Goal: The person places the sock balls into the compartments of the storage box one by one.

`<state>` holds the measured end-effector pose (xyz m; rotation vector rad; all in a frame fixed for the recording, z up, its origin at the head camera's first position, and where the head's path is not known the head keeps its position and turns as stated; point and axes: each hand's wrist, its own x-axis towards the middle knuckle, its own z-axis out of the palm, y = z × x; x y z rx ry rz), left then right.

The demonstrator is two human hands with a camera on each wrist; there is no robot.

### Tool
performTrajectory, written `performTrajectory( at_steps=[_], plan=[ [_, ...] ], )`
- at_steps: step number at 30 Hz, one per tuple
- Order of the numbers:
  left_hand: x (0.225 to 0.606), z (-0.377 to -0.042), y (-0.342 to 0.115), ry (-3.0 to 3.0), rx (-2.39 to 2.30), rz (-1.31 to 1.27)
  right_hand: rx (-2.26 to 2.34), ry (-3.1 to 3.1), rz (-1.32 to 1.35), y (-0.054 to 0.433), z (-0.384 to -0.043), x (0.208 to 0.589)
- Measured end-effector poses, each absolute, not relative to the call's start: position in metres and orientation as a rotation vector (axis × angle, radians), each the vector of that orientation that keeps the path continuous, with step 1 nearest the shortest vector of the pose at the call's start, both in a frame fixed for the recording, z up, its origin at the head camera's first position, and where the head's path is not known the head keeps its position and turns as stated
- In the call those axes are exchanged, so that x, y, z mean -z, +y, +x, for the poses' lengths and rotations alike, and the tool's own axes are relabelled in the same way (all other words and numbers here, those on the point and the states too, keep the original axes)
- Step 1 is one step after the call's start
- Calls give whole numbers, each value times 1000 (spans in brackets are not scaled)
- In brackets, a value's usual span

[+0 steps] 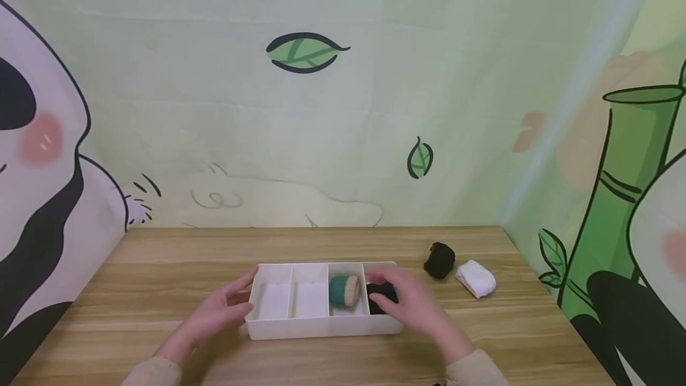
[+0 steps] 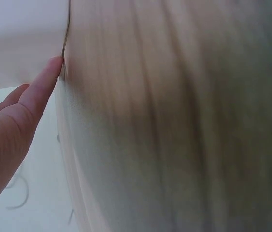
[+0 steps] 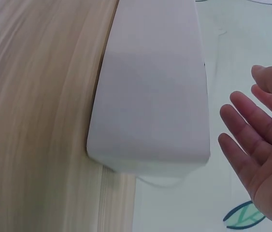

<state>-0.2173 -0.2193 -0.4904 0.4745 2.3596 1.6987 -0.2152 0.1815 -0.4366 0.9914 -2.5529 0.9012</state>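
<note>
A white divided box (image 1: 324, 329) sits on the table, its compartments in a row. My left hand (image 1: 220, 308) rests against the box's left end with fairly straight fingers; in the left wrist view a fingertip touches the box's lower edge (image 2: 24, 48). Over the rightmost compartment is my right hand (image 1: 409, 302), fingers loosely bent and apart, nothing between them in the right wrist view. Beneath it lies a black cloth bundle (image 1: 377, 302), partly hidden by the hand. The neighbouring compartment holds a teal and beige bundle (image 1: 343, 290) that looks like rolled socks. Both left compartments are bare.
A black rolled bundle (image 1: 440, 261) and a white folded bundle (image 1: 476, 279), sock-like too, lie on the wood-grain table (image 1: 300, 246) right of the box. A cartoon-printed backdrop (image 1: 214, 136) rises behind the table.
</note>
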Motion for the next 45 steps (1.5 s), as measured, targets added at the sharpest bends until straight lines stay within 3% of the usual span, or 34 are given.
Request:
performTrajectory(
  at_steps=[45],
  plan=[
    [490, -217, -218, 2332, -1728, 479, -827, -2369, 770, 295, -210, 451]
  ],
)
